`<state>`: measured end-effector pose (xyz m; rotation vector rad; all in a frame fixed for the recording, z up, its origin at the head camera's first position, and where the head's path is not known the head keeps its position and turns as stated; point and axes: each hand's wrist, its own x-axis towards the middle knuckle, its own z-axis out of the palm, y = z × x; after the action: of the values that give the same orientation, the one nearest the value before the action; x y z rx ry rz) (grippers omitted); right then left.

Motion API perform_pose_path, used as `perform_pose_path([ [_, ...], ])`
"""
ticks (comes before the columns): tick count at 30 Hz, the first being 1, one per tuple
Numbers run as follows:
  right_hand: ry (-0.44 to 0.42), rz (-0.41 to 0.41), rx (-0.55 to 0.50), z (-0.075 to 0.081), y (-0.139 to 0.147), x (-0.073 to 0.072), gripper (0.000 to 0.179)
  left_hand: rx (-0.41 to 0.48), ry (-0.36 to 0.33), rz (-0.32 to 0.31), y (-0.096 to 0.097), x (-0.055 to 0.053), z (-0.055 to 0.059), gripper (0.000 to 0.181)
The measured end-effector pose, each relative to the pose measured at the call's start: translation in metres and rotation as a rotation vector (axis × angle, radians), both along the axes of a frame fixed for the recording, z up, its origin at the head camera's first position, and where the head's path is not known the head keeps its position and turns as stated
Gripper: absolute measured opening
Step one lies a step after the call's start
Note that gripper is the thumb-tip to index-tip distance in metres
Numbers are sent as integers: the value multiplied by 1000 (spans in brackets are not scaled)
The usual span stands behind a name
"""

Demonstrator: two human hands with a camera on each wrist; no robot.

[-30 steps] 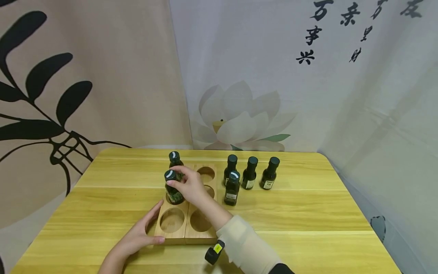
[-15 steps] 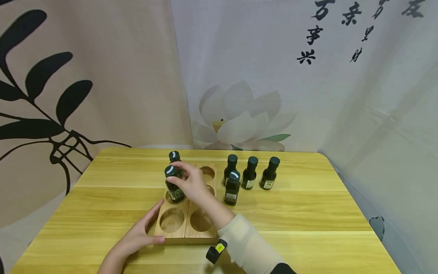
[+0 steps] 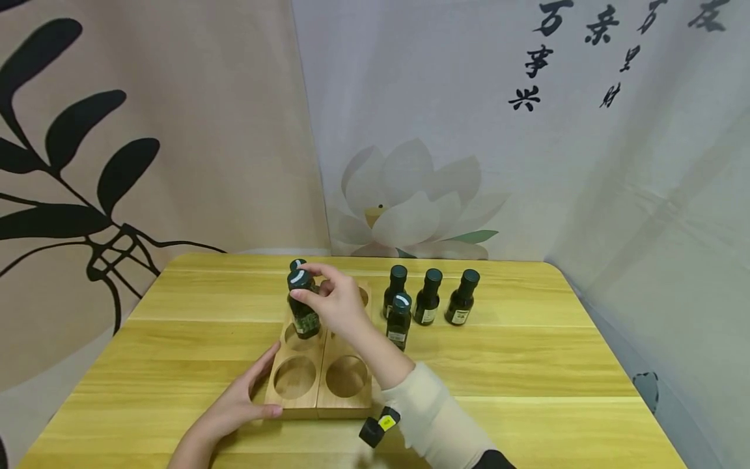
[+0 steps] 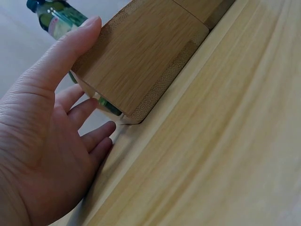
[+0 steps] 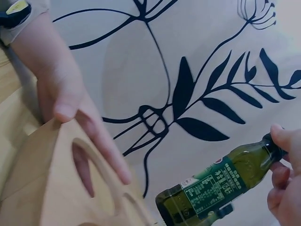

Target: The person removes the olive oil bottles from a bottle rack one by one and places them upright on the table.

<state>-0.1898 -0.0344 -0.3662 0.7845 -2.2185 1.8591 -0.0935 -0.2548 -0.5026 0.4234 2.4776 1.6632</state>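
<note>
My right hand (image 3: 340, 303) pinches a small green glass bottle (image 3: 306, 319) by its dark cap and neck. Slightly tilted, the bottle is over a round hole in the left column of a wooden bottle holder (image 3: 346, 413). In the right wrist view the bottle's green printed label (image 5: 214, 188) shows. My left hand (image 3: 237, 400) lies at the holder's front left corner, thumb at the front face and fingers nearly straight along the left side. Behind the held bottle, another capped bottle (image 3: 296, 264) is mostly hidden by it and my right hand.
Right of the holder stand several dark bottles: one nearer bottle (image 3: 399, 322), and a back row with a left bottle (image 3: 398, 280), a middle bottle (image 3: 427, 299) and a right bottle (image 3: 461, 299). A printed curtain (image 3: 234, 130) hangs behind the wooden table (image 3: 527, 365).
My right hand has raised the bottle up from the left-column hole and moved slightly back and right. My left hand and the holder have stayed in place.
</note>
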Motion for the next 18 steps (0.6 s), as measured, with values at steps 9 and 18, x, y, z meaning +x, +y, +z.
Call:
perform_pose_path([
  [9, 72, 16, -52, 24, 15, 1, 36, 5, -20, -6, 1, 0, 2, 104],
  [18, 104, 52, -92, 41, 33, 3, 35, 12, -5, -3, 2, 1, 4, 105],
])
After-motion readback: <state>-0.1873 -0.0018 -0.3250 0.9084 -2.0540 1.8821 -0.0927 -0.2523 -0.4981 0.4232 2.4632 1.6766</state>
